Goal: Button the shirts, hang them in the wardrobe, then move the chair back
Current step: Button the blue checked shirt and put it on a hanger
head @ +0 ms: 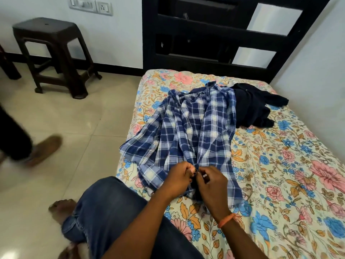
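A blue checked shirt (188, 131) is lying spread out on a bed (280, 174) with a flowery sheet, in the middle of the frame. Its collar is pointing toward the top of the frame and its bottom edge is lying near the person. The front of the shirt is hanging open higher up.

Low in the middle of the frame, two hands are meeting at the bottom part of the shirt front. The left hand (177, 177) is pinching the edge of the shirt with curled fingers. The right hand (211, 182) is pinching the other edge just beside it, with its thumb and fingers bent. The two hands are almost touching. A button is too small to make out between them. An orange band (226, 220) is sitting around the right wrist.

A dark shirt (255, 107) is lying crumpled on the bed, to the upper right of the checked shirt and touching it.

The person's knee in blue jeans (104, 208) is bending at the bottom of the frame, beside the bed edge.

A dark plastic stool (54, 51) is standing on the tiled floor (89, 116) in the upper left, near the wall. A dark bed headboard (214, 34) is standing at the top of the frame. At the left edge, another person's leg and foot (43, 149) are looking blurry.
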{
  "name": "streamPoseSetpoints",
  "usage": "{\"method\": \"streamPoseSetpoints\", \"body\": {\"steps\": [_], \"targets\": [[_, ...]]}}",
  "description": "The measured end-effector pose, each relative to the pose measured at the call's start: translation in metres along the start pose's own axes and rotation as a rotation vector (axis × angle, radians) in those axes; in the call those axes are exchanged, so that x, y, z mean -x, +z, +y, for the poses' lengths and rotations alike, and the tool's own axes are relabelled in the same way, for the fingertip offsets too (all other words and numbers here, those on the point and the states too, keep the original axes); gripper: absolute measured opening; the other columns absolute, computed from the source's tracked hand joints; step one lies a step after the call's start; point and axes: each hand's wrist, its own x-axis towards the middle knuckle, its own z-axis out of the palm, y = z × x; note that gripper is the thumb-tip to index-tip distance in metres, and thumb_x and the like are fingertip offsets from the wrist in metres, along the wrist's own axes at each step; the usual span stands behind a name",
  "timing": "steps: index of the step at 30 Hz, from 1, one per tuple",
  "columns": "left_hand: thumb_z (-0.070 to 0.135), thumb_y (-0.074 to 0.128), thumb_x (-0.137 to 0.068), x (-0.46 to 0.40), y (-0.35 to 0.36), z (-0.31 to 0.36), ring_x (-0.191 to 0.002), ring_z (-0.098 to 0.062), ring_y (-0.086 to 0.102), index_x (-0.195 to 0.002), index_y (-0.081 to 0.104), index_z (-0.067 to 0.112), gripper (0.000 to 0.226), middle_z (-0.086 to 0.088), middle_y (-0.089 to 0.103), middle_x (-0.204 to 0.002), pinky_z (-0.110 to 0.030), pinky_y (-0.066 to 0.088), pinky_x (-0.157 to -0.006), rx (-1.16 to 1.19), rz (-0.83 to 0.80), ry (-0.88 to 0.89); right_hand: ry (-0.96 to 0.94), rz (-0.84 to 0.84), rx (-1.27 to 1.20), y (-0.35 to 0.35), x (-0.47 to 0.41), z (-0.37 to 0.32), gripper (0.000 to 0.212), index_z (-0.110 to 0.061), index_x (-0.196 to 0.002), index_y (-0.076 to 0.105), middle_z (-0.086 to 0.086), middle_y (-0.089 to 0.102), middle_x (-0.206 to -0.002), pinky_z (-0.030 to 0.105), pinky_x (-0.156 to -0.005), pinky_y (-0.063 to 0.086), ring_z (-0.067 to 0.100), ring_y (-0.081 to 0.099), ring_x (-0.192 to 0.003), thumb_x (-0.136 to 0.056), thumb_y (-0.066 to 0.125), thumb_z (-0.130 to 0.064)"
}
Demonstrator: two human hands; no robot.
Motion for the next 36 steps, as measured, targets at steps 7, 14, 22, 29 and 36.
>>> {"method": "streamPoseSetpoints", "body": {"steps": [7, 14, 22, 29, 36], "targets": [[0.015, 0.043, -0.103, -0.006, 0.005, -0.003, -0.083, -0.020, 0.062, -0.090, 0.058, 0.014, 0.020, -0.005, 0.063, -0.091, -0.034, 0.052, -0.076, -0.002, 0.027, -0.004, 0.139, 0.065, -0.292, -0.002, 0.005, 0.000, 0.021, -0.022, -0.083, 0.074, -0.009, 0.071, -0.079, 0.012, -0.062, 0.050, 0.004, 0.067, -0.070, -0.086, 0.072, -0.001], [0.015, 0.046, -0.101, -0.008, 0.005, -0.005, -0.089, -0.023, 0.064, -0.082, 0.055, 0.022, 0.022, -0.004, 0.064, -0.094, -0.042, 0.056, -0.082, 0.034, 0.014, -0.036, 0.136, 0.139, -0.309, 0.000, 0.009, -0.002, 0.029, -0.027, -0.087, 0.072, -0.014, 0.071, -0.080, 0.007, -0.065, 0.048, -0.001, 0.067, -0.075, -0.082, 0.076, 0.001], [0.015, 0.046, -0.101, -0.008, 0.005, -0.005, -0.093, -0.024, 0.064, -0.085, 0.057, 0.021, 0.020, -0.007, 0.065, -0.098, -0.043, 0.055, -0.087, 0.075, -0.015, -0.044, 0.274, 0.164, -0.430, 0.005, 0.009, -0.002, 0.026, -0.027, -0.086, 0.074, -0.009, 0.074, -0.080, 0.014, -0.068, 0.053, 0.002, 0.069, -0.076, -0.083, 0.075, -0.001], [0.019, 0.048, -0.102, -0.009, 0.006, -0.007, -0.095, -0.025, 0.065, -0.088, 0.058, 0.021, 0.017, -0.008, 0.066, -0.100, -0.041, 0.055, -0.086, 0.136, -0.019, -0.074, 0.190, 0.149, -0.366, 0.004, 0.011, -0.002, 0.021, -0.020, -0.086, 0.074, -0.009, 0.073, -0.077, 0.010, -0.065, 0.051, 0.004, 0.069, -0.074, -0.082, 0.076, 0.000], [0.017, 0.049, -0.102, -0.009, 0.003, -0.007, -0.093, -0.019, 0.063, -0.087, 0.057, 0.022, 0.018, -0.004, 0.065, -0.099, -0.034, 0.053, -0.085, 0.094, -0.016, -0.062, 0.250, 0.086, -0.476, 0.001, 0.009, 0.002, 0.019, -0.019, -0.079, 0.077, -0.002, 0.073, -0.070, 0.018, -0.062, 0.052, 0.008, 0.067, -0.067, -0.089, 0.065, -0.008]]}}
